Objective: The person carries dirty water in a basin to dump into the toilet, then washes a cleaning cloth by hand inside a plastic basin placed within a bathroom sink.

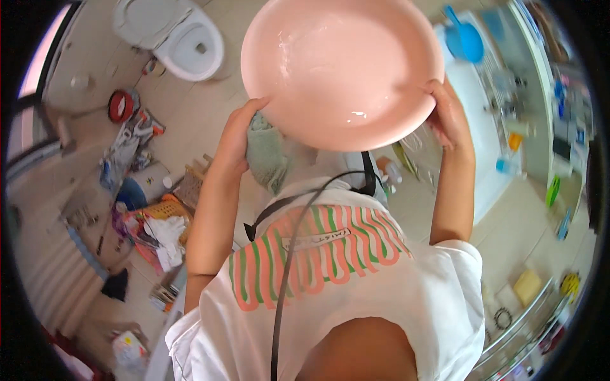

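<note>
Both my hands hold up a round pink basin (343,70) by its near rim, in front of my chest. Its inside looks wet and shiny, with no object in it. My left hand (240,130) is closed on the left side of the rim, thumb on top. A green cloth (267,152) hangs against that hand below the rim; whether the fingers grip it too is hidden. My right hand (450,117) is closed on the right side of the rim, its fingers partly hidden underneath.
A white toilet (194,47) with its lid up stands at the far left. To the right, a blue dipper (465,42) lies by a white tub (489,152). A basket of clothes (162,216) is on the left. A black cable (286,273) runs down my shirt.
</note>
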A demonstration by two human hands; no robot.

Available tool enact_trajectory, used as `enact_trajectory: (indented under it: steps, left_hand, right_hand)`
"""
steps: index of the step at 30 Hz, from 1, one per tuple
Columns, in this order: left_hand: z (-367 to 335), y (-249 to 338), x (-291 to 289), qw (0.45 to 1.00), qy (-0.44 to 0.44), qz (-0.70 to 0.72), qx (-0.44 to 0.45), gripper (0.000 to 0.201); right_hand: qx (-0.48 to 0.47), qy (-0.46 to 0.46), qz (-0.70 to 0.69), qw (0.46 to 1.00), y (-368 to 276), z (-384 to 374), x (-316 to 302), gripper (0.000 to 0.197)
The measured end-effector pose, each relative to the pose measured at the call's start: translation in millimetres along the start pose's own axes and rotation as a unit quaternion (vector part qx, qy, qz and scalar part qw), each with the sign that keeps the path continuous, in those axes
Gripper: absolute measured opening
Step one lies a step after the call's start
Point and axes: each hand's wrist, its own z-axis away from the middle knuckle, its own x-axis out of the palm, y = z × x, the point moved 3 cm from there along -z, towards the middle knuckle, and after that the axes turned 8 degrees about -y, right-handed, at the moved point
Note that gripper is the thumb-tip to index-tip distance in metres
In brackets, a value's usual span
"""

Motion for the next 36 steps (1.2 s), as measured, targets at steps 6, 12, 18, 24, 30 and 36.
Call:
enact_trajectory:
  steps: [6,12,18,24,30,36]
  left_hand:
    - [49.2,57.8,-112.8,0.985,0.162,0.000,0.054,0.030]
    - [48.5,101.2,-196.8,0.955,0.237,0.040,0.174,0.032]
    - [-28.6,88.3,-302.3,0.922,0.282,-0.135,0.227,0.033]
    - [-75.1,99.8,-328.5,0.937,0.297,-0.014,0.182,0.033]
    - [-98.7,122.0,-365.7,0.941,0.302,0.099,0.117,0.036]
    - [-116.5,142.7,-425.1,0.946,0.297,0.056,0.121,0.033]
  right_hand:
    - [0.175,-0.131,-0.173,0.960,89.5,-87.0,112.0,0.046]
    - [0.104,-0.216,-0.225,0.944,103.8,-150.4,231.5,0.048]
    - [0.024,-0.199,-0.112,0.973,58.0,-228.7,294.4,0.042]
    - [0.049,-0.184,-0.059,0.980,33.0,-297.3,345.2,0.048]
    - [0.153,-0.183,-0.023,0.971,41.3,-344.5,385.9,0.048]
    - [0.214,-0.172,-0.089,0.957,110.3,-383.7,421.5,0.048]
